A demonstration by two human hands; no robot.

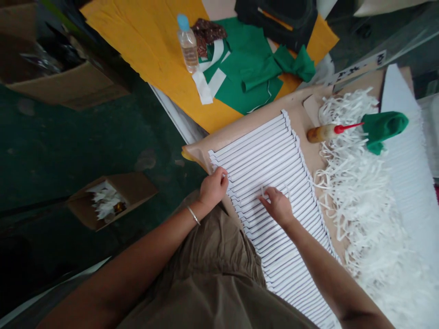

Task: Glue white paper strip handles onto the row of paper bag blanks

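Note:
Overlapping white strips (264, 151) with dark lines between them lie in a long stepped row across the brown-papered table. At the row's left edge, my left hand (214, 186) is closed, thumb and fingers pinched together; what they hold, if anything, is too small to make out. Over the middle of the strips, my right hand (278, 206) pinches a thin white ribbon (262, 190), part of which shows beyond the fingertips. A large heap of similar white ribbons (363, 192) spreads along the right side of the row.
A bottle with a red nozzle (322, 133) and a green cloth (384, 128) lie by the heap. Beyond are yellow sheets (151, 50), green fabric (247, 68) and a blue-capped bottle (188, 48). An open cardboard box (133, 189) stands on the floor at left.

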